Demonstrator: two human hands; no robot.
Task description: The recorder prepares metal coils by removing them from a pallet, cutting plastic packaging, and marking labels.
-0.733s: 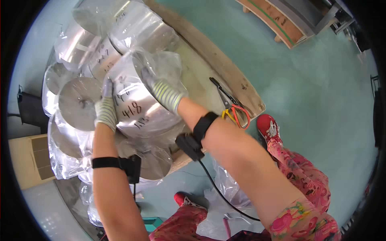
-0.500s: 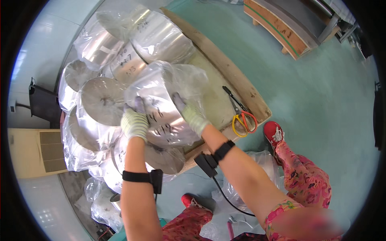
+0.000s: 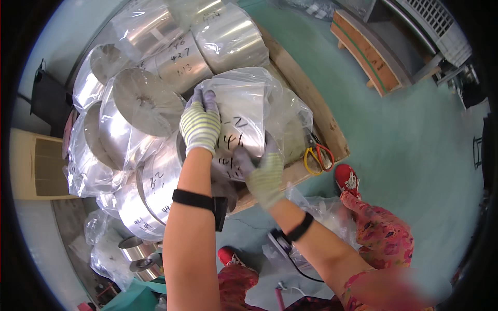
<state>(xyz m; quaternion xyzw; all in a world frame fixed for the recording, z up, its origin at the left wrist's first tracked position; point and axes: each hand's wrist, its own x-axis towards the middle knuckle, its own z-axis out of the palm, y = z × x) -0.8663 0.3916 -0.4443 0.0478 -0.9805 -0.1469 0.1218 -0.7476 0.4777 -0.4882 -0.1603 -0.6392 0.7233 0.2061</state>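
pallet (image 3: pixel 309 93), left grip (image 3: pixel 201 124) fingers-forward on roll (image 3: pixel 239 111)

The head fisheye looks down at both hands (image 3: pixel 200 125)

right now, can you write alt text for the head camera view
A striped-gloved left hand and blurred right hand on a shiny, plastic-wrapped metal roll atop a wooden platform, seen from above. More wrapped rolls crowd the left side, and scissors with red and yellow handles lie near the platform's lower right corner.
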